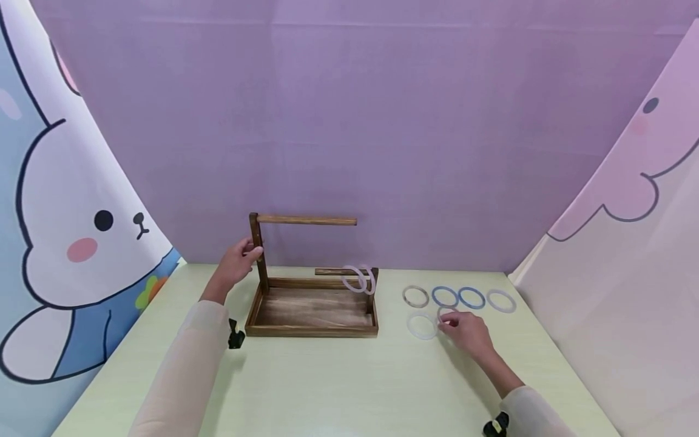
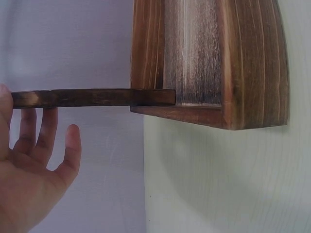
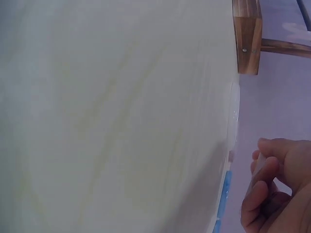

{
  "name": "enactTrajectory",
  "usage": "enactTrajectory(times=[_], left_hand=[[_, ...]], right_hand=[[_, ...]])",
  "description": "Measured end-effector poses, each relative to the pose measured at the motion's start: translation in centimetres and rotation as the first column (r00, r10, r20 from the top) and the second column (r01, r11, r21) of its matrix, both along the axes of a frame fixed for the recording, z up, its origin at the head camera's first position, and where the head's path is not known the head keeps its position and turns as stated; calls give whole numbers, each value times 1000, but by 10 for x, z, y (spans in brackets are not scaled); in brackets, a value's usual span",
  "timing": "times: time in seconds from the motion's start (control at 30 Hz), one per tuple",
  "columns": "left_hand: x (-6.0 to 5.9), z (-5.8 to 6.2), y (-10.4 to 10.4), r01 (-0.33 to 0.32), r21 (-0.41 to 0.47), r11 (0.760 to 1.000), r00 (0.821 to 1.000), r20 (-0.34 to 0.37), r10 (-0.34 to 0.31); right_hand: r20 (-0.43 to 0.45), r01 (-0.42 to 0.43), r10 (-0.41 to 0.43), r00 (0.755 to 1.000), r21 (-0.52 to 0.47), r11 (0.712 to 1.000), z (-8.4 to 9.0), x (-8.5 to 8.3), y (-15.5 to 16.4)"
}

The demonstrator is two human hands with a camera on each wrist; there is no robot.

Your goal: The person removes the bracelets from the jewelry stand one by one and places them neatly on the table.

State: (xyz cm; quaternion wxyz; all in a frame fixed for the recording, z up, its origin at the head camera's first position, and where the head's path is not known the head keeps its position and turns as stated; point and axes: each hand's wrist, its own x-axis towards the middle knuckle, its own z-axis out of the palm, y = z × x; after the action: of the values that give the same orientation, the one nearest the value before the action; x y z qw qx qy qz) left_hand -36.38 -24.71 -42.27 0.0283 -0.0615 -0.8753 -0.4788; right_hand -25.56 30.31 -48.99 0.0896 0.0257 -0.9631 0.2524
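A dark wooden rack [image 1: 311, 331] has a tray base, a tall left post with a long upper bar [image 1: 306, 220], and a short right post with a lower bar [image 1: 329, 272]. My left hand [image 1: 235, 268] holds the tall post [image 2: 87, 98] between thumb and fingers. Two pale lilac rings [image 1: 349, 286] hang on the lower bar. Right of the rack, my right hand [image 1: 468, 332] pinches a pale ring [image 1: 438, 313] between thumb and fingertips, partly hidden by them. Beside this hand lies a whitish, see-through ring [image 1: 411, 331].
Behind the right hand, a row of rings lies on the pale table [image 1: 327, 388]: a greyish ring [image 1: 405, 297], two blue rings [image 1: 435, 298] and a whitish ring [image 1: 513, 303]. A purple cloth [image 1: 382, 121] stands behind the table, with cartoon-printed panels at both sides.
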Motion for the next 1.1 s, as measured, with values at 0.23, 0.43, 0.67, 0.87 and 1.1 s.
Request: enactTrajectory(times=[0.23, 0.43, 0.67, 0.87, 1.1], left_hand=[[-3, -2, -2, 7, 4, 1000, 1000, -5, -7], [-4, -2, -2, 11, 6, 1000, 1000, -13, -11], [-4, -3, -2, 10, 5, 1000, 1000, -2, -10], [-5, -3, -2, 14, 14, 1000, 1000, 10, -14], [-5, -3, -2, 16, 15, 1000, 1000, 10, -16]], right_hand=[[48, 25, -25, 999, 18, 1000, -3, -2, 5], [83, 34, -35, 996, 19, 999, -4, -2, 7], [108, 47, -49, 993, 20, 999, -5, -3, 7], [101, 36, -41, 994, 44, 998, -7, -3, 8], [115, 43, -48, 992, 51, 998, -9, -4, 9]])
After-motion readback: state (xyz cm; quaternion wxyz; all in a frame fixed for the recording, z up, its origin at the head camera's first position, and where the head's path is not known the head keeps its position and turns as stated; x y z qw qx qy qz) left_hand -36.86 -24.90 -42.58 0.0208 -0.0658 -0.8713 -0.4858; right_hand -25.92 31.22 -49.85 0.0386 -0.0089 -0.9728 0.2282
